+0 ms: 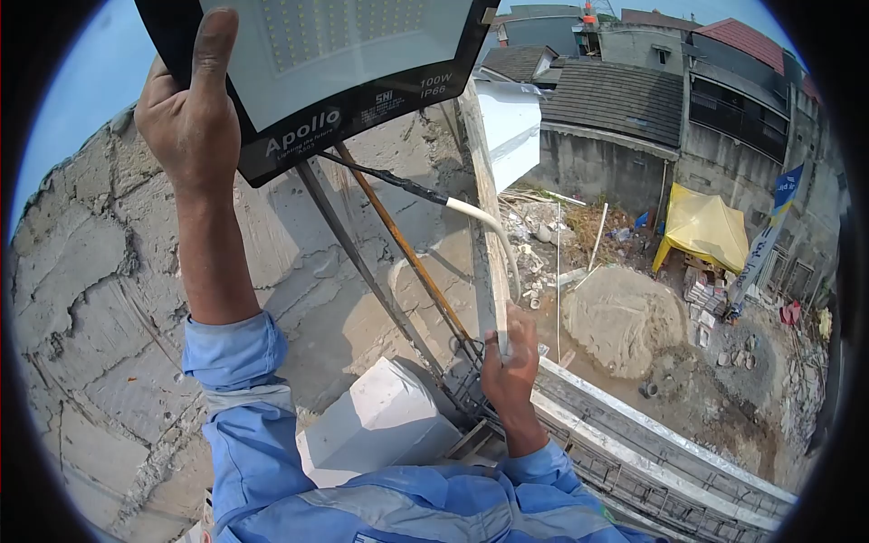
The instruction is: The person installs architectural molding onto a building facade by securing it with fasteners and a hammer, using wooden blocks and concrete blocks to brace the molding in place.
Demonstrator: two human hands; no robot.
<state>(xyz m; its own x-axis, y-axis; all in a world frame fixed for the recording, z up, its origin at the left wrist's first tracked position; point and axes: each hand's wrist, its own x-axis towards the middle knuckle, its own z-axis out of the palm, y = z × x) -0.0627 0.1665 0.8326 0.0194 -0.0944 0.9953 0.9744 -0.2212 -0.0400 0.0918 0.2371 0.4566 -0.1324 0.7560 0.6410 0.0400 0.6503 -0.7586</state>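
A black-framed LED floodlight (pixel 362 100) marked Apollo, 100W and IP66 fills the top of the view, tilted. My left hand (pixel 195 118) is closed on its left edge, thumb lying over the front. A black-taped cable (pixel 407 185) leaves the lamp's lower side and runs into a pale flexible conduit (pixel 484 217) that curves down toward my right hand (pixel 511 362). That hand is closed round the upright wooden post (pixel 484 163), low down. Beneath the lamp, a grey metal bar (pixel 339 231) and a rusty rod (pixel 398 240) slope down to the right.
Rough cement wall (pixel 81 262) rises on my left. A white block-shaped piece (pixel 380 416) sits by my chest, and rebar cages (pixel 625 471) run along the lower right. Far below lie a sand heap (pixel 625 317), a yellow canopy (pixel 706 226), rubble and tiled-roof houses (pixel 615 100).
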